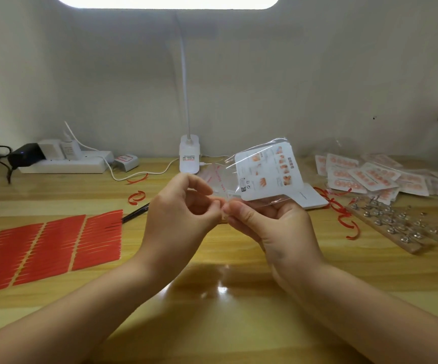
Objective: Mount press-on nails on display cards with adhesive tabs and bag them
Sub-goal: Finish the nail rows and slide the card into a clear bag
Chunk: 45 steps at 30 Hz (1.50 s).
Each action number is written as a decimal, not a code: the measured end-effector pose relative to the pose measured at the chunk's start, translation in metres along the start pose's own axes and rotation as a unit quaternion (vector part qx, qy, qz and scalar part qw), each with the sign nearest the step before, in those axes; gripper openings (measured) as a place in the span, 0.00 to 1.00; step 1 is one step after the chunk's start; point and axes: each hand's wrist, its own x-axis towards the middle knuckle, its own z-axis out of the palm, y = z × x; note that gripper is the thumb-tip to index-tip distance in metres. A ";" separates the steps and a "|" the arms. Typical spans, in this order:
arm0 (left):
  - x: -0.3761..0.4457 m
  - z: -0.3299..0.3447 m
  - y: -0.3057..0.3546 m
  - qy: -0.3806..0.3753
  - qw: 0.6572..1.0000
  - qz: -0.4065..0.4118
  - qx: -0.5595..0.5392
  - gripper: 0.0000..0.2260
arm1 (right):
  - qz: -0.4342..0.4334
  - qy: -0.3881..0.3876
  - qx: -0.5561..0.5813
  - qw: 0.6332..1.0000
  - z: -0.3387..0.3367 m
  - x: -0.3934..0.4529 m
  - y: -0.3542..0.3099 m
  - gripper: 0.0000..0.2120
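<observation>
Card [267,174] in clear bag [258,179], frame centre above bench [212,298], long axis upright. Right hand [273,232] fingers pinch bag's lower edge; left hand [178,214] fingers curled, pinching bag corner alongside.

- A small craft or packing workstation, seemingly in a home or a small workshop: a wooden bench [55,195] set against a plain pale wall [107,74].
- A white clip-on desk lamp [189,156] stands at the back, beside a power strip [65,161] loaded with chargers.
- Work stock lies about: red adhesive tab sheets [47,245] at left, a pile of bagged nail cards [370,177] at right, and a wooden board of metal nail stands [393,224].
</observation>
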 end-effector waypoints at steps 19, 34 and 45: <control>-0.003 0.000 0.003 -0.059 0.998 -0.033 -0.018 0.16 | -0.059 0.007 -0.129 0.990 -0.002 -0.006 0.003 0.12; 0.009 -0.008 -0.004 0.024 0.999 0.003 0.044 0.12 | -0.024 0.048 -0.050 0.997 -0.001 0.001 -0.007 0.11; -0.004 0.000 0.004 -0.031 0.984 0.147 0.091 0.09 | 0.059 0.024 0.075 0.995 -0.002 -0.001 -0.010 0.32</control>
